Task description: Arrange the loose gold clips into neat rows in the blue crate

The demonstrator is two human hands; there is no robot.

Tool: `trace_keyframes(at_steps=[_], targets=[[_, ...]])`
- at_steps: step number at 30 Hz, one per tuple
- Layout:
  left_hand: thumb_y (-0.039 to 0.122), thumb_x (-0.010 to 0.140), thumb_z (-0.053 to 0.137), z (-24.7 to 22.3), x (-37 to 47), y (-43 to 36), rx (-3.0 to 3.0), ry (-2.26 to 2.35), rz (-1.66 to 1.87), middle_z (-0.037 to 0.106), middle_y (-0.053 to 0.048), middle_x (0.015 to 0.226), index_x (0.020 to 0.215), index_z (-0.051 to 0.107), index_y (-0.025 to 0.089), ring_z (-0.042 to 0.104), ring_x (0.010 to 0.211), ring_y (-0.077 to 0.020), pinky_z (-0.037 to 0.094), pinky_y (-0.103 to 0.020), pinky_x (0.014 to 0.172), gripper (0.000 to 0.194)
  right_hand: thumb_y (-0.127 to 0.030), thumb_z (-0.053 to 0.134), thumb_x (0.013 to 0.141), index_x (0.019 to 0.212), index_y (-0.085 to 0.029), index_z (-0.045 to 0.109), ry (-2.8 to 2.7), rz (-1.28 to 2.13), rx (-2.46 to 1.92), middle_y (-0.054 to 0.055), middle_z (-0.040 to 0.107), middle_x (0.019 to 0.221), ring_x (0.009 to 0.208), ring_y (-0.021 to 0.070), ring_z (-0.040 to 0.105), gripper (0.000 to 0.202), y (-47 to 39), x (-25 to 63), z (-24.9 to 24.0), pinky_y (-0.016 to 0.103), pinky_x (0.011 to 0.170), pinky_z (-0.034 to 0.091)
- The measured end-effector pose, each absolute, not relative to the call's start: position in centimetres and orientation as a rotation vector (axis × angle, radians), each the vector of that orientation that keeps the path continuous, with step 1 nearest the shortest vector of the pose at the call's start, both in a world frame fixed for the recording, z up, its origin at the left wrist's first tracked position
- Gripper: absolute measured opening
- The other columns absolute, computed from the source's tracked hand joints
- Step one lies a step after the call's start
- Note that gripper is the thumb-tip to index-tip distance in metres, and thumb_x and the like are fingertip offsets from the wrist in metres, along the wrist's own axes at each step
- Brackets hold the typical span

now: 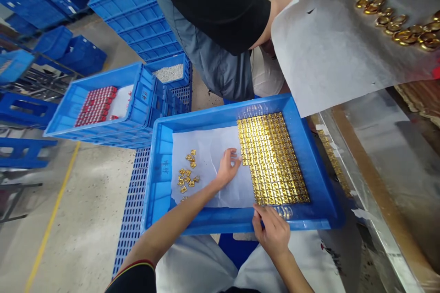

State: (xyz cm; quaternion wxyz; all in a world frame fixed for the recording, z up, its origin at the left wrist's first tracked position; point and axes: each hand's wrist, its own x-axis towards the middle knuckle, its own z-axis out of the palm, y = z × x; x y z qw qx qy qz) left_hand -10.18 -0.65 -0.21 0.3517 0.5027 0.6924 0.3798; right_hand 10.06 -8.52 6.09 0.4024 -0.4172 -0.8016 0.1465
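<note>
A blue crate (161, 178) on my lap is lined with white paper (209, 146). Its right half holds a tight grid of small gold pieces (271, 160). Several loose gold pieces (187, 174) lie at the paper's left. My left hand (227, 167) rests on the paper with its fingertips at the grid's left edge, fingers bent. My right hand (271, 231) is at the crate's near rim, fingers touching the gold pieces at the grid's near edge. Whether either hand pinches a piece is hidden.
Another person in a black shirt (213, 4) stands just beyond the crate. A white sheet (330, 50) with gold rings (402, 32) covers the bench at right. Blue crates (137, 18) stack at left; one holds red parts (96, 105), another white parts (168, 73).
</note>
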Motion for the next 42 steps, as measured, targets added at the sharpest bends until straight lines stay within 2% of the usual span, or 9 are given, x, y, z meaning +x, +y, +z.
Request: trace_keyframes(at_steps=[5,10,14,21,26,35,38,42], targets=[[0.029,0.089,0.056,-0.5,-9.3,1.3,0.803,1.827,1.02,0.064,-0.002,0.089,0.1,0.055,0.02,0.061,0.074,-0.0121,0.05,-0.028,0.075,0.015,-0.01,0.052,0.093,0.103,-0.015,0.063,-2.018,0.366,-1.049,0.002,0.069,0.071,0.063,0.0132,0.062,0.016,-8.5,10.0,6.1,0.024,0.066,0.048],[0.023,0.085,0.059,-0.4,-8.9,2.1,0.665,1.793,1.035,0.063,0.001,0.076,0.094,0.056,0.02,0.06,0.072,-0.0119,0.049,-0.027,0.077,0.01,-0.01,0.052,0.093,0.103,-0.016,0.063,-2.025,0.375,-1.051,0.001,0.069,0.07,0.061,0.0124,0.06,0.016,-8.5,10.1,6.3,0.024,0.064,0.047],[0.025,0.084,0.06,-0.3,-9.0,2.0,0.622,1.756,1.059,0.065,0.0,0.078,0.091,0.056,0.02,0.062,0.073,-0.0127,0.05,-0.028,0.078,0.01,-0.01,0.052,0.093,0.103,-0.015,0.063,-2.019,0.374,-1.047,0.001,0.068,0.069,0.06,0.0123,0.059,0.016,-8.5,10.1,6.1,0.024,0.063,0.047],[0.04,0.091,0.054,0.4,-10.2,5.3,0.509,1.807,1.175,0.069,-0.006,0.09,0.09,0.054,0.02,0.066,0.084,-0.0156,0.052,-0.031,0.081,0.02,-0.01,0.053,0.092,0.105,-0.016,0.063,-2.017,0.371,-1.046,0.001,0.068,0.07,0.06,0.013,0.059,0.018,-8.6,10.1,6.0,0.025,0.063,0.047],[0.036,0.094,0.048,1.0,-10.4,8.1,0.425,1.825,1.185,0.069,-0.006,0.091,0.091,0.054,0.02,0.067,0.085,-0.0148,0.052,-0.029,0.083,0.018,-0.009,0.052,0.092,0.105,-0.016,0.062,-2.016,0.391,-1.054,0.002,0.069,0.071,0.061,0.0128,0.06,0.017,-8.7,10.1,6.0,0.025,0.064,0.047],[0.033,0.097,0.043,0.7,-10.7,8.5,0.466,1.884,1.129,0.071,-0.008,0.092,0.092,0.055,0.019,0.067,0.083,-0.0147,0.052,-0.027,0.078,0.019,-0.01,0.053,0.092,0.106,-0.016,0.064,-2.028,0.394,-1.048,0.001,0.068,0.069,0.057,0.0122,0.06,0.018,-8.6,10.2,6.1,0.025,0.061,0.046],[0.031,0.094,0.045,1.7,-13.2,7.5,0.706,1.967,1.068,0.071,-0.007,0.091,0.089,0.059,0.019,0.066,0.083,-0.016,0.052,-0.028,0.078,0.018,-0.011,0.053,0.093,0.105,-0.016,0.064,-2.04,0.374,-1.061,0.002,0.07,0.07,0.059,0.0129,0.062,0.017,-8.7,10.2,6.1,0.026,0.063,0.047],[0.021,0.087,0.053,3.9,-19.8,3.3,1.213,2.244,0.811,0.07,-0.005,0.095,0.092,0.065,0.021,0.065,0.092,-0.0192,0.051,-0.032,0.089,0.013,-0.012,0.052,0.095,0.106,-0.017,0.065,-2.051,0.36,-1.056,0.003,0.072,0.074,0.062,0.0136,0.064,0.018,-8.7,10.3,6.1,0.027,0.067,0.049]])
